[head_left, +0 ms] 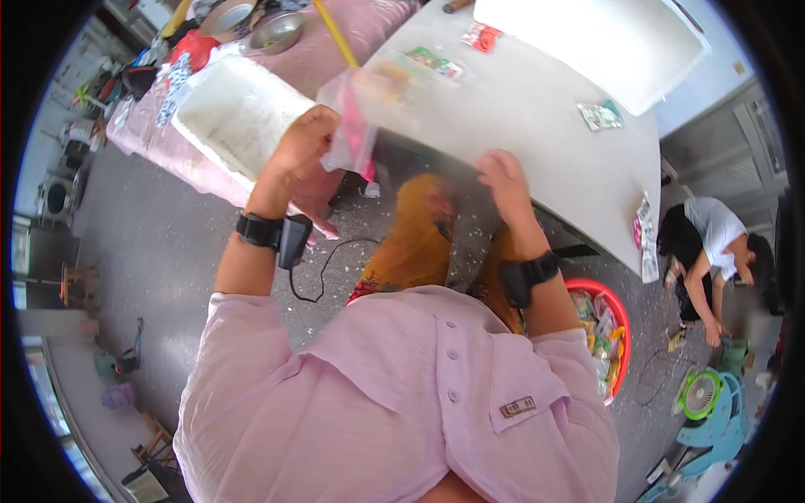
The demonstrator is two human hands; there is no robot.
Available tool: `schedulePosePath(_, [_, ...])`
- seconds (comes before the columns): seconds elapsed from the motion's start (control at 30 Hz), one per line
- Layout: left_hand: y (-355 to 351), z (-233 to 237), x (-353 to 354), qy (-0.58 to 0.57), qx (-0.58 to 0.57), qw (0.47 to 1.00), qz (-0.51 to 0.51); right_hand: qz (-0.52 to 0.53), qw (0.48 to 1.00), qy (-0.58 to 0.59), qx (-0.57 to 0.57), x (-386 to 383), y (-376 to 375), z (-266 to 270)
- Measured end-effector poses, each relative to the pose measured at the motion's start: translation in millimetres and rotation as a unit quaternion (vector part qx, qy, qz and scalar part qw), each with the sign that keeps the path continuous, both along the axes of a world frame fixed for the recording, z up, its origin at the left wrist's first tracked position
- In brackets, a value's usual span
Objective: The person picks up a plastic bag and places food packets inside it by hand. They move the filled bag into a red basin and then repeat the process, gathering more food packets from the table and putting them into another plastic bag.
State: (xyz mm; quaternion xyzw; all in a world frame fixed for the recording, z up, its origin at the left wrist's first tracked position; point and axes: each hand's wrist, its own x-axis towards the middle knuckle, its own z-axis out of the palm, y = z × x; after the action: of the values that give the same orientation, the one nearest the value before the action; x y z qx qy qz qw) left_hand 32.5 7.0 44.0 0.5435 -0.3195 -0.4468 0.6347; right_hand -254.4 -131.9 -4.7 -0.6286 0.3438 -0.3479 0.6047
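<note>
My left hand (309, 141) is closed on a clear plastic bag (340, 151) with a bright pink strip, held beside the near left corner of the white table (537, 126). The bag is blurred. To the right, my right hand (503, 174) is raised at the table's near edge, its fingers smeared by motion; whether it holds anything cannot be made out. Small packets lie on the table: a red one (481, 37), a green one (434, 62) and a silver-green one (599, 116). Another packet (645, 237) hangs at the right edge.
A white foam box (239, 113) sits on the pink-covered table (134, 126) at left, near a metal bowl (277, 33). A large white tray (599, 42) is at the back. At right are a red basket (621, 327) of packets, a bending person (713, 251) and a green fan (701, 393).
</note>
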Motion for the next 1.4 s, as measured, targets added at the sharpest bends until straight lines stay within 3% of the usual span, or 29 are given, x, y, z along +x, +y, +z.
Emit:
schedulePosePath(0.1, [-13, 2, -72, -0.012, 0.026, 0.998, -0.056, 0.06, 0.976, -0.08, 0.192, 16, 28, 26])
schedulePosePath(0.13, [-21, -11, -89, 0.046, -0.034, 0.996, -0.072, 0.083, 0.962, -0.118, 0.23, 20, 33, 24])
schedulePosePath(0.17, [-26, -22, -96, -0.01, -0.012, 0.996, -0.092, 0.105, 0.945, -0.153, 0.267, 19, 35, 21])
schedulePosePath(0.2, [-30, -30, -104, 0.051, 0.02, 0.992, -0.111, 0.124, 0.926, -0.188, 0.303, 17, 34, 18])
schedulePosePath(0.4, [-38, -44, -132, 0.071, 0.043, 0.98, -0.181, 0.164, 0.926, -0.226, 0.253, -12, 22, 9])
schedulePosePath(0.63, [-38, -39, -156, 0.26, 0.019, 0.938, -0.23, 0.134, 0.932, -0.257, 0.216, -18, 38, 37])
schedulePosePath(0.8, [-36, -25, -161, 0.09, 0.028, 0.991, -0.092, 0.099, 0.953, -0.249, 0.143, -26, 31, 33])
schedulePosePath(0.87, [-31, -12, -169, -0.027, 0.007, 0.999, -0.019, 0.043, 0.994, -0.099, -0.007, -24, 31, 37])
schedulePosePath(0.9, [-28, -7, -176, -0.075, -0.024, 0.996, -0.039, 0.002, 0.997, -0.013, -0.081, -26, 33, 40])
schedulePosePath(0.97, [-22, -2, -186, -0.165, -0.097, 0.978, -0.083, 0.012, 0.991, -0.004, -0.136, -24, 35, 36])
schedulePosePath(1.2, [-26, -7, -191, -0.354, -0.061, 0.932, -0.054, 0.095, 0.993, -0.044, 0.048, -32, 44, 54])
schedulePosePath(1.3, [-22, 7, -193, -0.36, -0.054, 0.928, -0.08, 0.109, 0.99, -0.036, 0.082, -35, 46, 57])
schedulePosePath(1.4, [-25, 2, -188, -0.222, -0.059, 0.965, -0.128, 0.104, 0.987, -0.045, 0.115, -36, 44, 54])
